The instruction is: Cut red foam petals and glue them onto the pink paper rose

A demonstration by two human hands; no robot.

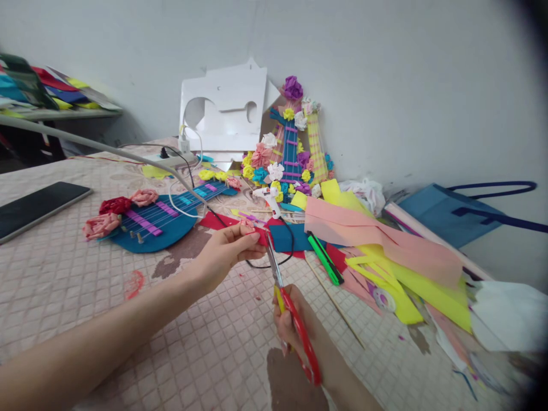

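My left hand (pixel 225 251) pinches a small pink paper piece (pixel 248 225) between thumb and fingers above the patterned mat. My right hand (pixel 295 331) grips red-handled scissors (pixel 295 319). The blades (pixel 272 257) point up and meet the pink piece just right of my left fingertips. A blue paper guitar (pixel 158 220) with pink and red paper roses lies left of my left hand.
Sheets of pink and yellow paper (pixel 385 240) are piled to the right, with a green cutter (pixel 325 258) and a tape roll (pixel 381 298). A white glue gun (pixel 269 198), flower-decorated paper guitars (pixel 291 148), a power strip (pixel 171 160) and a dark tablet (pixel 34 206) are around.
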